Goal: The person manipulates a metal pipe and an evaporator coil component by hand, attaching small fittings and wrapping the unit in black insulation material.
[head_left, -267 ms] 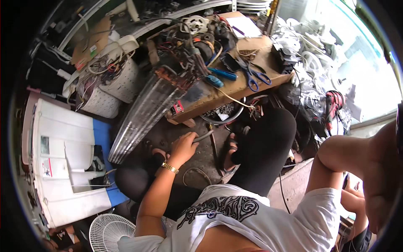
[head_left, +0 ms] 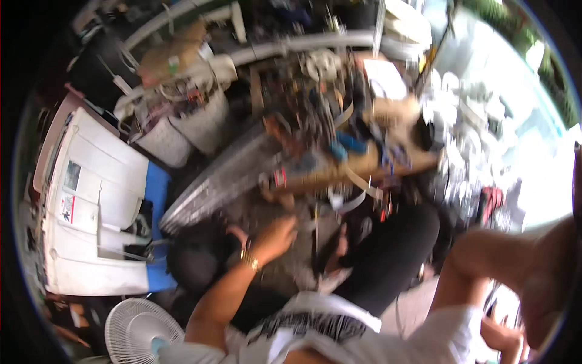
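Observation:
My left hand (head_left: 276, 239), with a gold watch (head_left: 249, 259) at its wrist, is closed low over the floor between my knees. A grey hose (head_left: 308, 225) pokes out past its fingers, smeared by motion. Just beyond, a long bundle of clear, shiny tubes (head_left: 221, 173) leans from the cluttered low wooden bench (head_left: 357, 173) down to the left. My right arm is bent up at the right edge, and my right hand (head_left: 545, 297) is very close to the camera, dark and blurred, so its fingers cannot be made out.
Blue-handled scissors (head_left: 394, 156) and a blue tool (head_left: 351, 142) lie on the bench. White baskets (head_left: 173, 142) of wires and a white-and-blue panel (head_left: 91, 212) stand left, a fan (head_left: 142, 333) near left. White parts (head_left: 473, 121) heap up right. Another person's arm (head_left: 503, 340) shows lower right.
The whole view has swung and blurred, with the bench now lower and farther right in the picture. My left hand stays closed on the hose; my right arm remains raised.

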`<state>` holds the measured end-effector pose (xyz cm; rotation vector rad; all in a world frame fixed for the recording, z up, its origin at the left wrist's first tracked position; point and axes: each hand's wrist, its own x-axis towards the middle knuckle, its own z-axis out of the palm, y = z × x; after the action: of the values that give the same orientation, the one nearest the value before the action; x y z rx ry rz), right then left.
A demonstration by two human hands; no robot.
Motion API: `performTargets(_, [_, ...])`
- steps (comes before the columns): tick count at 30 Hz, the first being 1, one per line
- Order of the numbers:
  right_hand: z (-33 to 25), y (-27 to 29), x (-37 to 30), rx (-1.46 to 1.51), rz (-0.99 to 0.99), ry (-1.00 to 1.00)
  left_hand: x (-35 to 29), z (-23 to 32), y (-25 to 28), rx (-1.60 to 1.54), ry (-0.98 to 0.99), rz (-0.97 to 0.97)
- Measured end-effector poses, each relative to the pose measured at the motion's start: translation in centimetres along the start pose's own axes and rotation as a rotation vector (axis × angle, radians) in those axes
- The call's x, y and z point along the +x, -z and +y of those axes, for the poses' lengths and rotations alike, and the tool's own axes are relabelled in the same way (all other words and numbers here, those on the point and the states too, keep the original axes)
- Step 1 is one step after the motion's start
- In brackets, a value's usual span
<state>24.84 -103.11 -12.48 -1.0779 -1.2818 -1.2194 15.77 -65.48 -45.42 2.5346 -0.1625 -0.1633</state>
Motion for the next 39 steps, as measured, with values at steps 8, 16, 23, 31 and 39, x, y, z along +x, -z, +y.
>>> performTargets(8, [3.5,-1.6,0.9,0.068,0.039,0.049,-1.0,0.3,1.3,0.042,-0.085,0.027])
performTargets(16, [2.4,-3.9,-0.6,0.046,0.079,0.055,-0.5,1.6,2.3,0.025,-0.066,0.065])
performTargets(23, [3.7,-6.4,-1.1,0.038,0.024,0.003,-0.1,0.8,1.7,-0.013,-0.046,0.044])
performTargets(31, [3.1,-9.0,-2.2,0.041,0.037,-0.059,1.4,1.0,2.4,-0.284,0.068,0.173])
performTargets(39, [6.5,-13.8,-14.8,-0.064,-0.639,-0.527,0.8,1.3,4.3,-0.521,0.023,0.335])
